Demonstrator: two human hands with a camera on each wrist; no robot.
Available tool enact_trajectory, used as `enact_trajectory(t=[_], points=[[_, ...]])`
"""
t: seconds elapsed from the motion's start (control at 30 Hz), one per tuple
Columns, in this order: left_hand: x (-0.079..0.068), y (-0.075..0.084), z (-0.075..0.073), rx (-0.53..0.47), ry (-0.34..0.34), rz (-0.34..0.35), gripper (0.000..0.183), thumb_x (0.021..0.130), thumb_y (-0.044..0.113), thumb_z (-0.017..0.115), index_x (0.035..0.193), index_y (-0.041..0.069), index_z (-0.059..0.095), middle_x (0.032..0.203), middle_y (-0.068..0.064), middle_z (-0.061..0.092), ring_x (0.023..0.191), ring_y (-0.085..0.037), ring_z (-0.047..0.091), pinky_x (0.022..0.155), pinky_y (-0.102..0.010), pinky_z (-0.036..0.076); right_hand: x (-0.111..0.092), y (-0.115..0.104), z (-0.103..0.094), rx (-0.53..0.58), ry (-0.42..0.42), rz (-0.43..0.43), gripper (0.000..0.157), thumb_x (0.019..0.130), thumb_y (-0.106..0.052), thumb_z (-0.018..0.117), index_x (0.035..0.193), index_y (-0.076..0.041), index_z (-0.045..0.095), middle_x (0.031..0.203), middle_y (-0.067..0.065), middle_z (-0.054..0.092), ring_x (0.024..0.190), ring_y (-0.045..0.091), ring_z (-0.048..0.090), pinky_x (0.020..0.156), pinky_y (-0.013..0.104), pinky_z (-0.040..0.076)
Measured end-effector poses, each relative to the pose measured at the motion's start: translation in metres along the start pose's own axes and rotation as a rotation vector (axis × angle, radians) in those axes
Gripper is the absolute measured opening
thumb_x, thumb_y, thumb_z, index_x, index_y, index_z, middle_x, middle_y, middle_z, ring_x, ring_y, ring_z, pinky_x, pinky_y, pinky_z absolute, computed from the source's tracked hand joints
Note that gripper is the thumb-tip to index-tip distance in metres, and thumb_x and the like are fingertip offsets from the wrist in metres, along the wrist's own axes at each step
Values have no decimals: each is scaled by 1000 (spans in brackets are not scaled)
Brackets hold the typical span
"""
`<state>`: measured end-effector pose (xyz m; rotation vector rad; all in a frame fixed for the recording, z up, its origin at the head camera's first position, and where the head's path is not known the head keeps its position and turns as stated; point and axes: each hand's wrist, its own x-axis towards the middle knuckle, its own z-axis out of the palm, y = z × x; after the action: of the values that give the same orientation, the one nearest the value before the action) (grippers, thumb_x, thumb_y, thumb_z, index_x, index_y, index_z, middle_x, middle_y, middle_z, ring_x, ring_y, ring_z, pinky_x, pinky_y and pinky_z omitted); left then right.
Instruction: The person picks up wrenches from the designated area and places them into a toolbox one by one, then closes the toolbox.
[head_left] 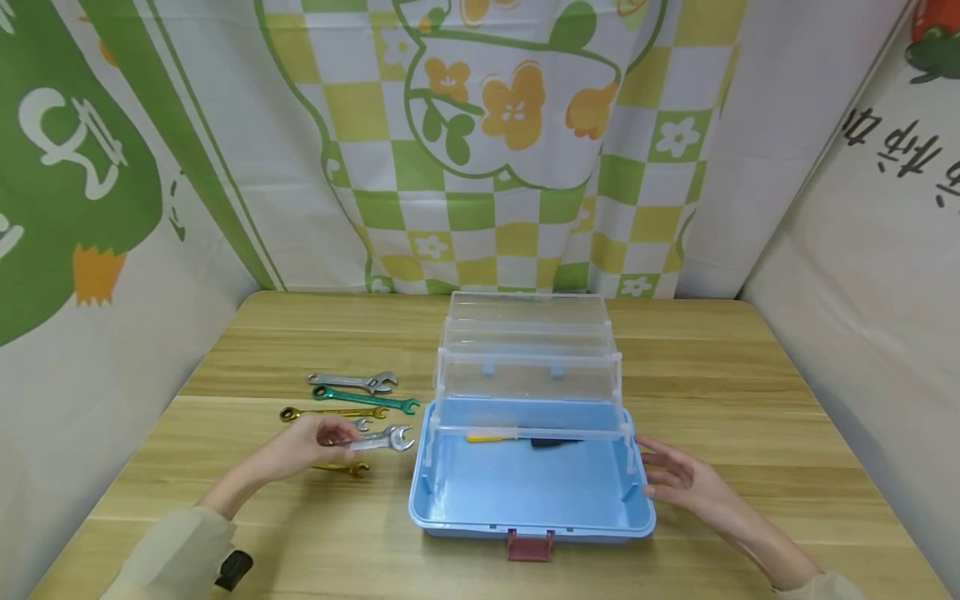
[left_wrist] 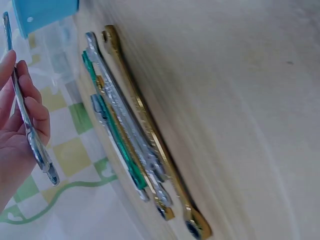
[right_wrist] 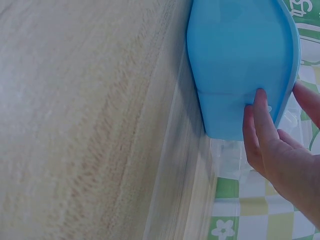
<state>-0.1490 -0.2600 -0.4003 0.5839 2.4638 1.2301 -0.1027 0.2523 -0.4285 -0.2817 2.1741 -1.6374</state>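
My left hand (head_left: 303,446) pinches a silver wrench (left_wrist: 31,130) between thumb and fingers, raised over the table beside the other wrenches. Its open-ended head points right, close to the left wall of a blue toolbox (head_left: 525,492). The toolbox stands with its clear tiered trays (head_left: 528,337) folded up and back. Against the outer right side of the box, my right hand (right_wrist: 280,145) rests with extended fingertips, the thumb up at the rim. Inside lie a yellow handle (head_left: 491,437) and a black handle (head_left: 555,442), partly hidden behind the clear tray edge.
Left of the box lie an adjustable wrench (head_left: 352,382), a green wrench (head_left: 366,399), gold wrenches (left_wrist: 150,125) and silver ones (left_wrist: 120,100), roughly parallel. A pink latch (head_left: 530,546) hangs at the box's front. Patterned curtains (head_left: 495,208) border the table (head_left: 720,358).
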Motion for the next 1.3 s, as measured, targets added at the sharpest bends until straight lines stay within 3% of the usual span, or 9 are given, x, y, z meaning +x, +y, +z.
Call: enact_trajectory(t=[0.27,0.67,1.3], points=[[13,16,2,34,14,5,19,81,10,63,95,-1,59,83,-6,58,73,-10,53,61,-23,47,0,-1,0,-7,7,-2,66,84,-15,59,138,-3,22,131,30,32,113,39,43,88,33,44],[39,43,8,91,38,68,16,81,10,63,94,2,61,81,-3,59,71,-12,53,60,-23,46,-1,0,0,6,-7,-36,67,85,-12,58,138,1,20,130,33,31,111,37,46,86,29,45],[82,84,29,100,22,95,17,80,8,63,95,0,62,79,-3,59,70,-12,50,58,-23,44,0,0,1,-20,17,4,67,83,-16,61,138,-2,24,130,31,33,112,38,45,87,35,45]])
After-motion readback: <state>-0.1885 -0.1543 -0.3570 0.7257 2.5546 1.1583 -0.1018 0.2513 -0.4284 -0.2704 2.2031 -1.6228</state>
